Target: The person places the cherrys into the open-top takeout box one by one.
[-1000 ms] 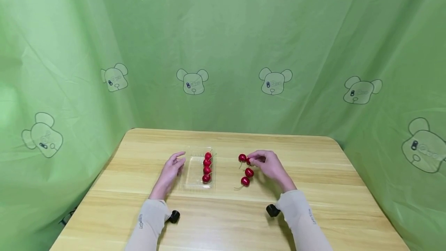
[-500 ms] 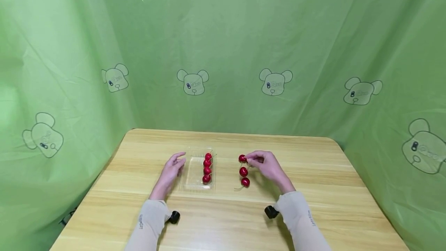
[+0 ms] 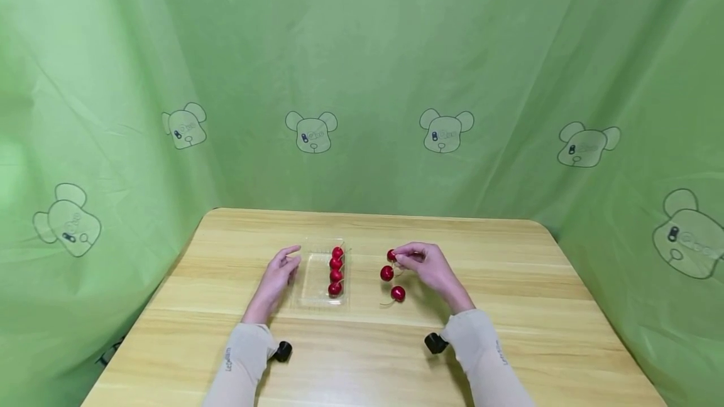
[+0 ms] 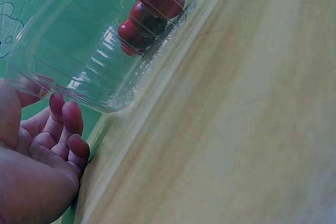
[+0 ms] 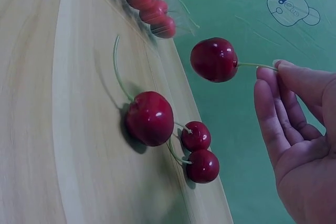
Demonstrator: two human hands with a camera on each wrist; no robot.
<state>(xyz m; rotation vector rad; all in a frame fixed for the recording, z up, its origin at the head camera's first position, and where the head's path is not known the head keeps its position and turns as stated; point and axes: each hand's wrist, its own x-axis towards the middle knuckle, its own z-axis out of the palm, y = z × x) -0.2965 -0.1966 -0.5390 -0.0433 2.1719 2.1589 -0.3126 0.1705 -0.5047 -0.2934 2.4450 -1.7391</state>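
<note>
My right hand (image 3: 427, 265) pinches the thin green stem of a red cherry (image 5: 214, 60) between thumb and fingertips; the fruit hangs off the table in the right wrist view. In the head view this cherry (image 3: 387, 273) shows just left of the fingertips. A loose cherry (image 5: 149, 119) lies nearest the right wrist camera, with two more cherries (image 5: 202, 166) beyond it. One of these is hidden behind the hand in the head view. My left hand (image 3: 279, 274) holds nothing, its fingers relaxed at the left edge of a clear plastic box (image 3: 308, 300).
Several cherries (image 3: 336, 276) stand in a row along the box's right side, stems pointing right. The wooden tabletop (image 3: 362, 350) lies under everything. A green curtain (image 3: 373, 61) with bear faces surrounds the table's back and sides.
My right hand has moved slightly left, carrying the cherry by its stem from beside the others toward the box. My left hand and the box have stayed where they were.
</note>
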